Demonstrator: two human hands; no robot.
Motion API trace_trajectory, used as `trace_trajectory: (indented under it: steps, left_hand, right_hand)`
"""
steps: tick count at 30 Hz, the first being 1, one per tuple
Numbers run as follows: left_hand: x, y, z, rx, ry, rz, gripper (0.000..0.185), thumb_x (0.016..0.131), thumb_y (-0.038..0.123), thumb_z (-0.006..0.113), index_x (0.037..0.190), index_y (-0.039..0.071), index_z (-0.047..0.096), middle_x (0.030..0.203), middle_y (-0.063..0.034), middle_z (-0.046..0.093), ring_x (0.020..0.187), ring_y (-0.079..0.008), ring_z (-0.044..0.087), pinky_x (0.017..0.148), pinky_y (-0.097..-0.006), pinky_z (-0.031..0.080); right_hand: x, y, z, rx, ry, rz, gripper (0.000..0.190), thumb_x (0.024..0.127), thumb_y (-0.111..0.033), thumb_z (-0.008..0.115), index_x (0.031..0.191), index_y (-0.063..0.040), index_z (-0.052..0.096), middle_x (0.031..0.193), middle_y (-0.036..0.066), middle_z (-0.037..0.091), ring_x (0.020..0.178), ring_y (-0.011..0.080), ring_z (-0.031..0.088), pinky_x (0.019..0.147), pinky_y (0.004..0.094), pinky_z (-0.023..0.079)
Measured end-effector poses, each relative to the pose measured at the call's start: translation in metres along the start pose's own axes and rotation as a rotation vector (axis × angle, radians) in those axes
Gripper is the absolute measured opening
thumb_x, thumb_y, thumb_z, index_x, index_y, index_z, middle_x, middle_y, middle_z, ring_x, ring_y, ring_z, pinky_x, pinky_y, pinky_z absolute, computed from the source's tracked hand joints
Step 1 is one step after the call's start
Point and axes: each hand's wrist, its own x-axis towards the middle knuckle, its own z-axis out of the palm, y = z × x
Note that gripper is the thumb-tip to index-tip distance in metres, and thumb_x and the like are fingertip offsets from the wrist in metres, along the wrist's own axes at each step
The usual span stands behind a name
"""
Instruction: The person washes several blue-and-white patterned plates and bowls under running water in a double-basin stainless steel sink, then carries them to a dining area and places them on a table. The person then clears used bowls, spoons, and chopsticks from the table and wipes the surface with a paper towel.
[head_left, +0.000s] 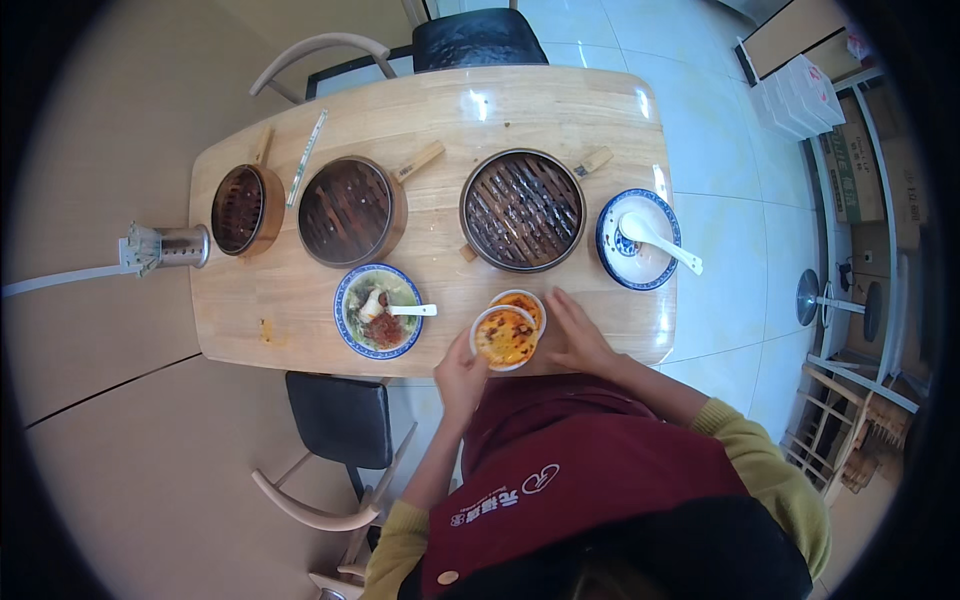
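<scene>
My left hand (463, 373) grips the rim of a small round dish with orange residue (505, 338) near the table's front edge. That dish overlaps a second similar dish (529, 306) lying just behind it. To the right of both, my right hand (581, 335) has its fingers spread close to the second dish, holding nothing that I can see. A blue-rimmed bowl (340, 319) with soup remains and a white spoon (415, 310) stands to the left. Behind the dishes is a large round bamboo steamer (523, 210).
Two more bamboo steamers (346, 211) (238, 209) stand on the wooden table (420, 105), with wrapped chopsticks (307, 159) between them. A blue-rimmed bowl (606, 247) with a spoon (660, 240) is at the right, a perforated metal holder (185, 247) at the left. Black-seated chairs (341, 420) (480, 39) flank the table.
</scene>
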Motion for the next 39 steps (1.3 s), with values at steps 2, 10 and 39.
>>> trace_trajectory:
  steps: [2,10,39]
  left_hand:
    - [0.006,-0.004,0.022,0.090,0.021,0.042,0.048,0.076,0.005,0.059,0.124,0.009,0.058,0.063,-0.0103,0.061,0.053,-0.0143,0.059,0.054,-0.0322,0.048]
    - [0.022,-0.011,0.036,0.351,0.029,0.218,0.053,0.080,0.012,0.061,0.132,0.010,0.052,0.055,-0.0122,0.057,0.046,-0.0223,0.057,0.051,-0.0368,0.046]
    - [0.067,0.147,0.184,0.049,-0.325,0.093,0.038,0.077,0.007,0.063,0.115,0.001,0.058,0.071,-0.0067,0.063,0.063,-0.0109,0.064,0.052,-0.0244,0.052]
  right_hand:
    - [-0.018,-0.002,-0.018,0.049,0.090,0.057,0.086,0.066,-0.010,0.075,0.140,-0.006,0.033,0.140,0.021,0.034,0.130,0.0388,0.036,0.105,0.0426,0.036]
    - [-0.043,-0.014,-0.099,0.085,0.387,0.071,0.047,0.075,-0.001,0.064,0.121,-0.005,0.055,0.128,0.018,0.046,0.112,0.0329,0.053,0.089,0.0371,0.047]
    - [-0.041,0.070,-0.234,-0.091,0.291,0.295,0.040,0.076,-0.002,0.055,0.116,-0.009,0.062,0.089,0.020,0.059,0.081,0.0384,0.059,0.071,0.0445,0.048]
